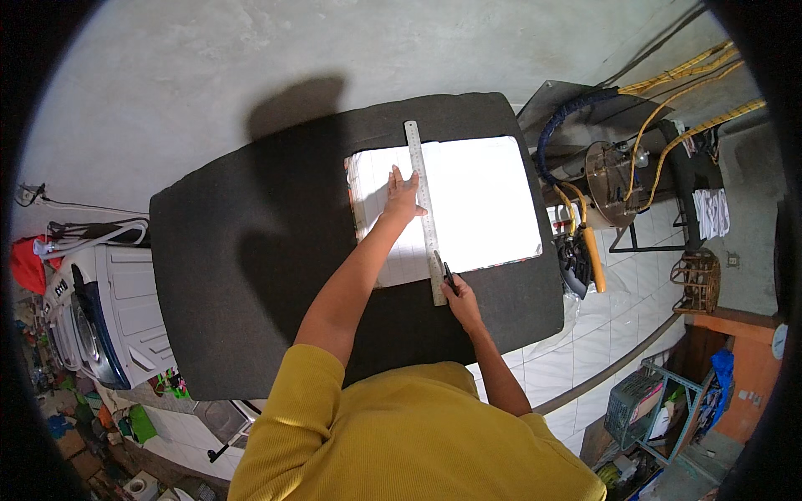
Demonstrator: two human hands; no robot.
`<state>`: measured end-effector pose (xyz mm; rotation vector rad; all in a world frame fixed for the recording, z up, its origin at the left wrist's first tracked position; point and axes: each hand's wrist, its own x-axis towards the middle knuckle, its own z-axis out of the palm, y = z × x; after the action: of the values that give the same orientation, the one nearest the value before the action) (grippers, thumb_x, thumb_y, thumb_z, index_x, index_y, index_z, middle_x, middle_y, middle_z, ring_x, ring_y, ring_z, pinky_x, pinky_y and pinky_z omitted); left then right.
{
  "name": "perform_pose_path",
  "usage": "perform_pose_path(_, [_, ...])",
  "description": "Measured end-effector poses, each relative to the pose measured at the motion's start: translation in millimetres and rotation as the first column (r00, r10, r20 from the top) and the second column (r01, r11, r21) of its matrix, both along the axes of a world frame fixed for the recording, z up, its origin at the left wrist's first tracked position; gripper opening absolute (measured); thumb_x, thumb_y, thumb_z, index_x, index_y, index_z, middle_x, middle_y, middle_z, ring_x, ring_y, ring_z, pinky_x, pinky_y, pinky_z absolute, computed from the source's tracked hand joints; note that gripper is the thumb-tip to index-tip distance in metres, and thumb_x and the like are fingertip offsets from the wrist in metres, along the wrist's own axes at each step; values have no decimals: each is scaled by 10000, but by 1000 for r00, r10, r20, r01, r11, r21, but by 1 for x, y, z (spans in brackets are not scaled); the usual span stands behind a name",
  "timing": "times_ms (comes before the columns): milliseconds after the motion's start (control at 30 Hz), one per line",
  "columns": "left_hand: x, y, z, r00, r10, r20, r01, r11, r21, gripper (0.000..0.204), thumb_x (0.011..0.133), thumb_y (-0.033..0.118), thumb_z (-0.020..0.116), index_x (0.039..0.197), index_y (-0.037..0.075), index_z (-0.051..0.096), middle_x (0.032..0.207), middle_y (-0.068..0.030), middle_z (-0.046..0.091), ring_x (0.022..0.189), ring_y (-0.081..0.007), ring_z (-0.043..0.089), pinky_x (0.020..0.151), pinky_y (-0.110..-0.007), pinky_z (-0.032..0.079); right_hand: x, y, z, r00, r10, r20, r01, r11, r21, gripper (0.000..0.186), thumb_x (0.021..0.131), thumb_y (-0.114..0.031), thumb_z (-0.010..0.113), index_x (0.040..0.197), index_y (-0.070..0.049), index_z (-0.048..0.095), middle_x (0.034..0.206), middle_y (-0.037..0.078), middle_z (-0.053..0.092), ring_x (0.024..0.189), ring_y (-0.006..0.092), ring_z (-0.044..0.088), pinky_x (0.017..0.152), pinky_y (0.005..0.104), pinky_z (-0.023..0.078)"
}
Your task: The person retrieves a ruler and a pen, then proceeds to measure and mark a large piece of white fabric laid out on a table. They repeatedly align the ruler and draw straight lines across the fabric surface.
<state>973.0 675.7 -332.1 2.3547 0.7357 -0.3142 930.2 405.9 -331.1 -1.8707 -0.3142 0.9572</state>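
Observation:
A large book or pad (489,200) with white, faintly lined pages lies open on the dark-covered table (225,309). Across its pages, left of the middle, runs a long metal ruler (422,184), sticking out past the far and near edges. My left hand (402,196) lies on the left page with its fingers stretched and spread, its fingertips and thumb against the ruler. At the near end of the ruler, my right hand (464,302) is closed around a slim black-handled tool (451,277), its tip beside the ruler. Whether it is a cutter or a pen is too small to tell.
To the right of the table hang an iron (575,265) and yellow-wrapped hoses (668,79) near a round metal machine part (610,184). A white appliance (117,309) stands at the left. A plain grey wall (192,67) rises behind the table.

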Motion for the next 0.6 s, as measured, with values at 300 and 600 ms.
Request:
perform_pose_path(300, [4,-1,2,1000,0,-19,0,1000,20,1051,578,251,817,1411,116,189,1390,-362,-89,1307,-501,16,1085,-429,178,1,2,8,998,-24,-57,25,1000,9,89,872,-128,556,860,-41,562,757,-44,496,738,61,440,681,225,370])
perform_pose_path(600, [2,-3,-6,1000,15,-10,-14,998,59,1060,586,241,809,1416,120,160,1391,-359,-103,1308,-503,3,1071,-469,193,41,33,41,907,-408,103,397,911,114,448,930,-374,393,881,30,582,608,40,533,528,149,486,514,294,409])
